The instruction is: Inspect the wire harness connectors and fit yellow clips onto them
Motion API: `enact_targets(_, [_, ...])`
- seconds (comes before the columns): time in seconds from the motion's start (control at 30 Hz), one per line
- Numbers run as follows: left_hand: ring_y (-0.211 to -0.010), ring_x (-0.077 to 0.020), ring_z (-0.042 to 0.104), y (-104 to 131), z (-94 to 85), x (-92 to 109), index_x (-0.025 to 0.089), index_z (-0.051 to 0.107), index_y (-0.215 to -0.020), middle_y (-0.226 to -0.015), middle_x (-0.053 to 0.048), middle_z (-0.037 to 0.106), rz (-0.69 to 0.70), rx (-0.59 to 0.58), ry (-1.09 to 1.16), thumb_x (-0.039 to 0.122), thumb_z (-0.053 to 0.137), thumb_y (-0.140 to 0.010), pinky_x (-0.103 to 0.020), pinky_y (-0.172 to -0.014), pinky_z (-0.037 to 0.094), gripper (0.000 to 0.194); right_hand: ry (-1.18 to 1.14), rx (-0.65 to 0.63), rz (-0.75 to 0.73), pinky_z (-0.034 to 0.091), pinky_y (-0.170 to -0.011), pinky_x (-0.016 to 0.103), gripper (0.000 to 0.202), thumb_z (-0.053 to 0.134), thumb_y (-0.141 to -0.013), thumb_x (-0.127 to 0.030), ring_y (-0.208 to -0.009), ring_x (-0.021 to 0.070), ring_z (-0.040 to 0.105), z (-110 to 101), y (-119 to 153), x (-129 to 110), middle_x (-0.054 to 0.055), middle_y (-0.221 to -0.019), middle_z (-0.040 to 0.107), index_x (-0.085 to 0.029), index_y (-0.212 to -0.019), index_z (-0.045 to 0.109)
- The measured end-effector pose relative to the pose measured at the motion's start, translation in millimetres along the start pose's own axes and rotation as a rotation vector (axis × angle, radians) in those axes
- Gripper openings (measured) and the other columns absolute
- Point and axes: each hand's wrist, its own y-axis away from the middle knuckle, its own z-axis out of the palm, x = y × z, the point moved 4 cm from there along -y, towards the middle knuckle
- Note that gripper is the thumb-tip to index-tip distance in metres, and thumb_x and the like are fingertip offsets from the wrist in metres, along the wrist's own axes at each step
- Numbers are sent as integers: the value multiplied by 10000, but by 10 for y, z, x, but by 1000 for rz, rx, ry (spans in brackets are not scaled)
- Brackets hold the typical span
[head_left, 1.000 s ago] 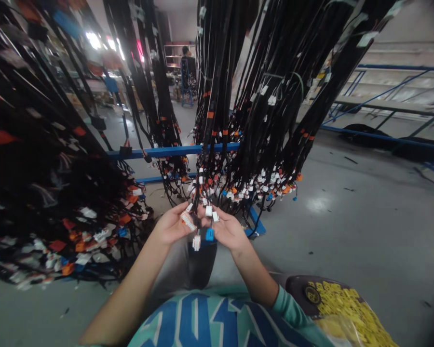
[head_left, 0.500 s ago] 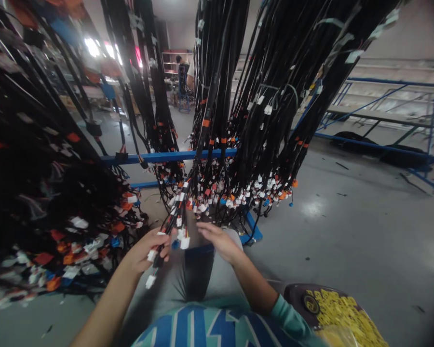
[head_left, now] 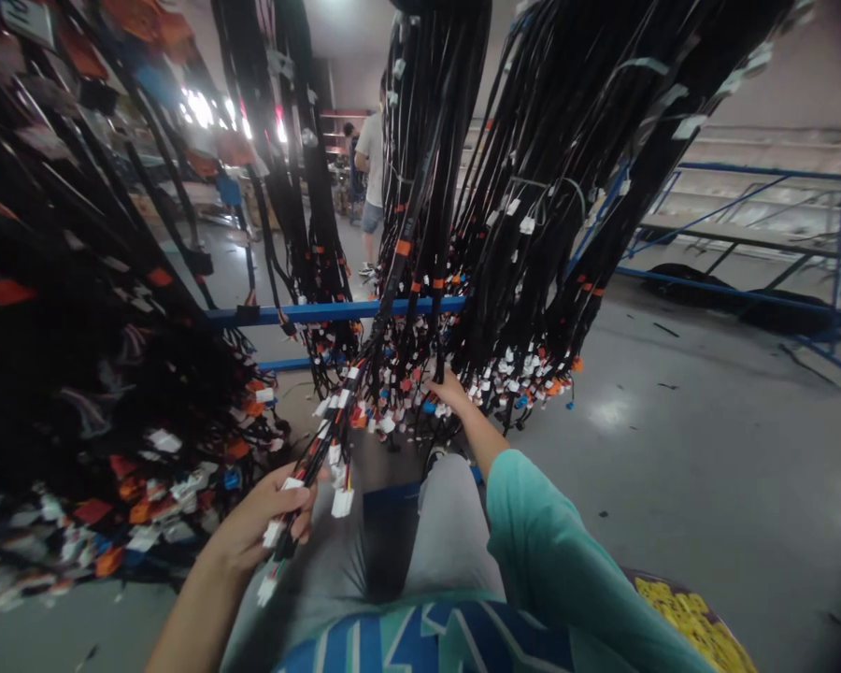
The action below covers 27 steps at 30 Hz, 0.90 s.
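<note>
My left hand (head_left: 277, 514) is closed round the lower end of a wire harness (head_left: 329, 430), whose black sleeved wires end in white connectors. The harness slants up to the hanging bundles behind it. White connectors (head_left: 342, 503) dangle just right of that hand. Farther forward, my right hand (head_left: 450, 391) reaches in at the lower ends of the middle hanging harnesses (head_left: 420, 215). Its fingertips are among the dark wires and small connectors; whether they grip one is hard to make out.
A blue rack bar (head_left: 336, 310) crosses behind the harnesses. More harnesses (head_left: 98, 374) hang at the left, with many coloured connectors. A blue frame table (head_left: 743, 224) stands at the right. Yellow pieces (head_left: 687, 622) lie in a container at lower right. A person (head_left: 373, 168) stands in the background.
My right hand has moved forward and up, from beside the held harness to the hanging bundles. My left hand has drawn the harness end slightly down and left. A background person has come into view.
</note>
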Motion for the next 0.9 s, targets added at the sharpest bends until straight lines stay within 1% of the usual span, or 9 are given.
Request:
enact_targets(0.1, [-349, -65, 419, -49, -7, 20, 119, 589, -851, -474, 60, 465, -6, 24, -5, 279, 762, -543, -215, -393, 416, 388, -69, -53, 126, 447, -788, 329, 210, 679, -641, -299, -803, 206, 591, 144, 166, 119, 55, -733, 649, -141, -768, 625])
enact_targets(0.2, [-348, -66, 423, -123, -8, 22, 111, 603, -848, -466, 57, 471, 12, 26, 2, 255, 753, -537, -215, -401, 423, 374, -183, -119, 263, 473, -595, 288, 279, 612, -721, -410, -574, 157, 560, 283, 413, 168, 31, -540, 580, -150, -624, 586])
enact_targets(0.3, [-350, -67, 429, -185, -2, 0, 110, 607, -863, -467, 60, 473, 18, 33, 16, 240, 741, -540, -218, -408, 430, 374, -335, -188, 380, 425, -420, 241, 409, 444, -833, -456, -430, 118, 494, 401, 651, 104, 26, -472, 537, -159, -566, 531])
enact_targets(0.4, [-352, -72, 433, -212, 15, -20, 111, 604, -865, -450, 61, 473, 10, 40, 12, 238, 735, -540, -222, -413, 437, 373, -470, -233, 453, 363, -334, 203, 457, 350, -875, -463, -378, 101, 463, 450, 813, -33, 26, -459, 530, -157, -583, 523])
enact_targets(0.53, [-356, -72, 427, -206, 28, -23, 115, 597, -849, -449, 59, 477, 10, 42, 13, 233, 740, -521, -226, -404, 440, 377, -609, -279, 497, 331, -313, 191, 449, 357, -873, -476, -343, 86, 414, 388, 898, -214, 20, -463, 536, -144, -648, 558])
enact_targets(0.6, [-356, -71, 426, -200, 25, -25, 114, 595, -848, -453, 59, 477, 11, 39, 19, 228, 738, -524, -225, -400, 438, 372, -690, -302, 494, 369, -340, 213, 424, 404, -854, -491, -348, 91, 418, 335, 911, -289, 22, -488, 559, -137, -699, 578])
enact_targets(0.7, [-357, -69, 430, -204, 21, -42, 111, 591, -845, -456, 58, 477, 2, 25, 25, 228, 731, -541, -222, -403, 441, 354, -815, -317, 466, 453, -429, 267, 381, 471, -826, -491, -404, 120, 488, 273, 934, -383, 28, -533, 596, -133, -773, 591])
enact_targets(0.8, [-358, -70, 434, -221, 31, -61, 117, 577, -835, -462, 63, 473, -1, 6, 35, 232, 730, -542, -229, -404, 454, 350, -917, -318, 475, 487, -489, 289, 342, 488, -829, -460, -458, 141, 536, 242, 977, -442, 25, -542, 608, -136, -779, 584])
enact_targets(0.9, [-360, -73, 440, -240, 39, -73, 122, 563, -826, -477, 65, 479, 6, -1, 52, 227, 724, -540, -234, -396, 460, 345, -1021, -351, 481, 469, -445, 253, 304, 504, -831, -429, -411, 118, 509, 221, 1026, -481, 6, -517, 596, -148, -732, 561])
